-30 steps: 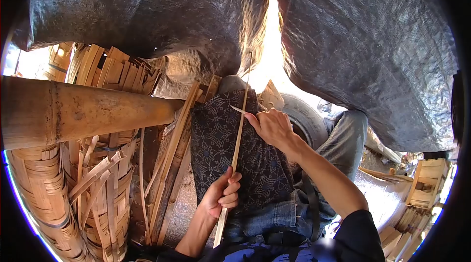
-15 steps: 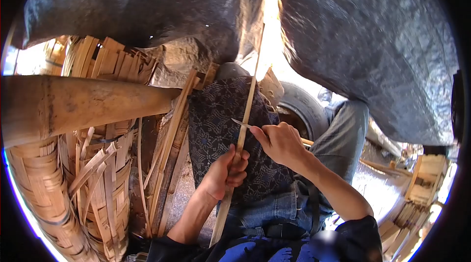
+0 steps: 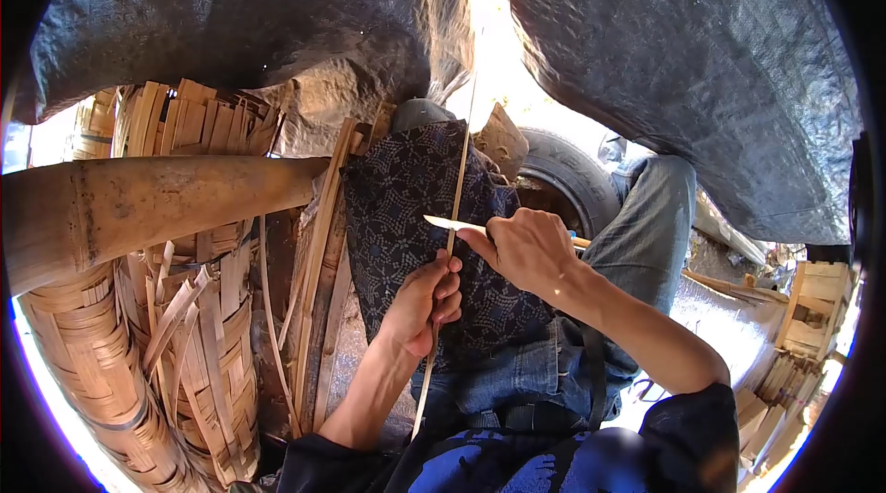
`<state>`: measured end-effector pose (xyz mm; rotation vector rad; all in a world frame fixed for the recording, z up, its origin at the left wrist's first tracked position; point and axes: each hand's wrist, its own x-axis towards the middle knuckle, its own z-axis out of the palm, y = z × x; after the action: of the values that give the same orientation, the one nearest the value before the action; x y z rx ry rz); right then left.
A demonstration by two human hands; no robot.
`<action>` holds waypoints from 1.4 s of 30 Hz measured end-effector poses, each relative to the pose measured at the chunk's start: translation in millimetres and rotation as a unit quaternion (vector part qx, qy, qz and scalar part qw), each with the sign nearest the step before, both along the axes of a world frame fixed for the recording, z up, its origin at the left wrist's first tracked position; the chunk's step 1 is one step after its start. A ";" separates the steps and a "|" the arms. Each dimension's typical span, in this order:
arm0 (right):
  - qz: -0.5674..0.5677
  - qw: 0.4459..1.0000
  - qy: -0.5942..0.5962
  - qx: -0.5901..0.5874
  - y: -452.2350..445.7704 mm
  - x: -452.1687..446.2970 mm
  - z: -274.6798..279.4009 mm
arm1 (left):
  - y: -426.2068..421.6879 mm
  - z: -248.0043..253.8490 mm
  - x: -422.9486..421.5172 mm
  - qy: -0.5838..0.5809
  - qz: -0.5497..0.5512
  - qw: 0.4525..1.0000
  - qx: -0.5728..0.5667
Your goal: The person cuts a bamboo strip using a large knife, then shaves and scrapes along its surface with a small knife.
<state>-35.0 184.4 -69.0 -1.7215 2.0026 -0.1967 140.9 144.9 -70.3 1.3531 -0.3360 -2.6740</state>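
Left hand [image 3: 423, 304]: fingers [image 3: 447, 295] curled closed around thin strip [image 3: 459, 186], which runs lengthwise over dark patterned cloth [image 3: 392, 207]. Right hand [image 3: 533, 251]: fingers closed on small knife [image 3: 446, 222], blade crossing strip just beyond left hand.

Left hand [image 3: 425, 299]: it is held in front of the body, with the fingers [image 3: 448, 301] curled inward and the thumb laid forward on top
Left wrist [image 3: 392, 350]: it is held almost straight, in one line with the forearm
Left forearm [image 3: 365, 401]: it is directed forward and slightly to the right
Right hand [image 3: 531, 248]: it is placed further forward, just beside the left one, with the back turned upward
Right thumb [image 3: 478, 246]: it is stretched toward the left side, while the other fingers are folded under, their tips hidden
Right forearm [image 3: 637, 313]: it is directed slantwise from the right side toward the middle
Right elbow [image 3: 709, 378]: it is bent and pointed outward
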 end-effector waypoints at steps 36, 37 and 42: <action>-0.115 0.959 -0.257 -0.021 -41.6 -22.8 -19.0 | -10.2 10.3 8.0 -0.090 -0.068 0.977 -0.183; -0.080 0.970 -0.229 -0.026 -34.0 -22.1 -9.0 | -9.7 15.0 10.9 -0.061 -0.078 0.984 -0.149; 0.019 0.991 -0.117 -0.060 -18.8 -15.1 -15.0 | -4.7 22.6 22.3 0.040 -0.078 0.994 0.059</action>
<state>-50.1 165.7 -84.0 -1.7185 1.8179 -0.4917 163.2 140.3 -47.6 1.2943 -0.2920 -2.9106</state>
